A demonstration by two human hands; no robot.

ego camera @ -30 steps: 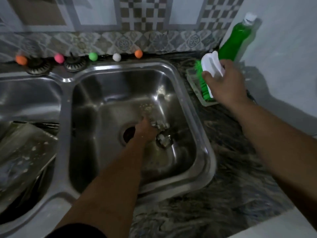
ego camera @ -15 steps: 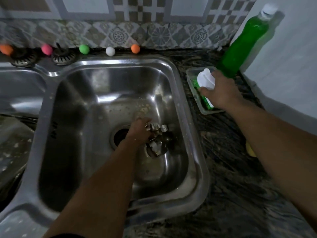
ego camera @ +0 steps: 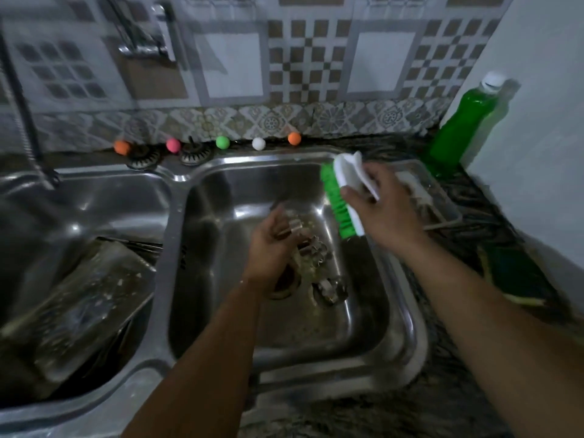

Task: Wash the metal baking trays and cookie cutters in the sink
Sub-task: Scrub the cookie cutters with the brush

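My left hand (ego camera: 271, 248) is raised inside the right sink basin (ego camera: 407, 317) and holds a small metal cookie cutter (ego camera: 295, 225) in its fingers. More cookie cutters (ego camera: 316, 251) lie on the basin floor near the drain, one of them (ego camera: 330, 290) further front. My right hand (ego camera: 384, 210) grips a white-handled scrub brush (ego camera: 339, 203) with green bristles over the basin's right rim, bristles facing the left hand. Dirty metal baking trays (ego camera: 82, 308) lean in the left basin.
A clear plastic holder (ego camera: 439, 203) sits on the counter right of the sink, a green dish soap bottle (ego camera: 461, 124) behind it by the wall. A dark sponge (ego camera: 518, 276) lies on the right counter. Coloured balls (ego camera: 222, 142) and drain strainers (ego camera: 142, 158) line the back rim.
My right hand has lifted the brush out of the plastic holder and carried it left over the basin. My left hand has come up from the basin floor with a cookie cutter.
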